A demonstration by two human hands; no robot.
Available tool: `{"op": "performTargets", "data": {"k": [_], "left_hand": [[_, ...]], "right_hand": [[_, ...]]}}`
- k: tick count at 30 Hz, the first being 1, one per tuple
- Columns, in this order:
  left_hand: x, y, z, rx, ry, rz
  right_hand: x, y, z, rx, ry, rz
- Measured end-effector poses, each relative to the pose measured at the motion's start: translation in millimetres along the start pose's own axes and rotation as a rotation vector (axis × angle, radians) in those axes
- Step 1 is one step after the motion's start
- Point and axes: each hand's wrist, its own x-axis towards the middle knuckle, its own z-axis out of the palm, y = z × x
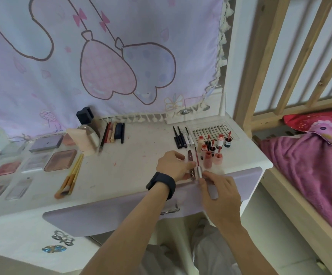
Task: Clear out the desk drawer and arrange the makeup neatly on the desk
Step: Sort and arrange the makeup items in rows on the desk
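At desk (121,175) front edge: left hand (172,165) grips brown tube (189,155), right hand (220,189) fingers (203,182) pinch silver-capped wand (199,171); bottles (207,161) just beyond.

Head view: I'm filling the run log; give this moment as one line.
left hand holds lip gloss tube | right hand pinches wand | wand out of tube

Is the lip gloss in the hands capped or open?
Open: right hand holds the silver-capped red wand out, beside the brown tube in left hand.
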Motion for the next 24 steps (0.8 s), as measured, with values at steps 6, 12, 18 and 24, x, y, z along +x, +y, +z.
{"op": "performTargets", "data": {"k": [6,12,18,24], "left_hand": [[1.4,1.8,2.9,-0.028,-0.003,0.014],[1.8,4.7,6.6,-0.06,-0.019,0.006],[2.4,7.7,11.0,-0.049,-0.002,0.002],[2.6,7.4,10.4,-0.046,0.001,-0.009]], "right_hand": [[1.1,-0.1,-1.2,-0.02,-0.007,0.016],[2.3,4.0,-1.9,-0.047,-0.03,-0.017],[1.2,6.4,-5.1,-0.087,-0.045,-0.007],[4.3,2.5,-6.1,-0.045,-0.059,-0.001]]}}
